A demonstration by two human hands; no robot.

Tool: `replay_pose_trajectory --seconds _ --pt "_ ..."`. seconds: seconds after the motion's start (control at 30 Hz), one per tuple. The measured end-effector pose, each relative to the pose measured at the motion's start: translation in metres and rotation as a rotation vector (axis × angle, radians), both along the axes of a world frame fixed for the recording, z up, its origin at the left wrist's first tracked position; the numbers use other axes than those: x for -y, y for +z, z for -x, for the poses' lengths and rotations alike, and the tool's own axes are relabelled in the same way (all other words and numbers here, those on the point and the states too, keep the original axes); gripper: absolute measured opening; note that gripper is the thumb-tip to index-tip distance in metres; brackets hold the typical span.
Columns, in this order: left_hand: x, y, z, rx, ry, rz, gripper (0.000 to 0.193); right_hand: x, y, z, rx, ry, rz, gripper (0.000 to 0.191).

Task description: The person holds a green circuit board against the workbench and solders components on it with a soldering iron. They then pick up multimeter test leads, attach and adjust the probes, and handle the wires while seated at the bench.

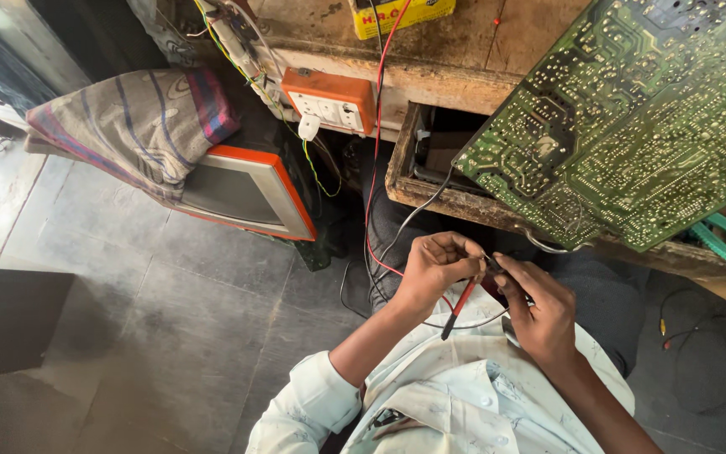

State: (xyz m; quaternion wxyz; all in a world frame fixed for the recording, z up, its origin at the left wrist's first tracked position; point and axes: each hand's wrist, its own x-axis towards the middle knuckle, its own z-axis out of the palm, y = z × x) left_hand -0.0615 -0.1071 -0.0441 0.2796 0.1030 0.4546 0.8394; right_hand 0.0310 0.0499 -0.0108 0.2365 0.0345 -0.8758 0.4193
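Observation:
My left hand (434,269) and my right hand (539,311) meet over my lap, fingertips pinched together on a small dark part between them. A red test probe (461,304) with a dark tip hangs down from my left hand's grip. Its red wire (373,168) runs up to the wooden bench. A black wire (409,220) loops beside it. A large green circuit board (632,118), solder side up, lies tilted over the bench's open drawer (430,197) just above my hands.
An orange socket box (329,99) is fixed to the bench edge. A small orange-framed television (245,193) stands on the grey tiled floor at left, a striped cloth (128,122) on it. Teal-handled pliers (724,237) lie at right. A yellow box (401,15) sits on the bench.

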Motion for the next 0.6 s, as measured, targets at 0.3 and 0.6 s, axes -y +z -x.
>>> replay_pose_trajectory --seconds 0.3,0.6 --pt "0.004 0.006 0.002 -0.084 -0.021 0.066 0.026 -0.004 -0.013 -0.002 0.108 0.056 0.037 0.027" --pt "0.005 0.0 0.0 -0.138 -0.059 0.038 0.024 -0.009 -0.027 -0.009 0.159 -0.003 0.217 0.024"
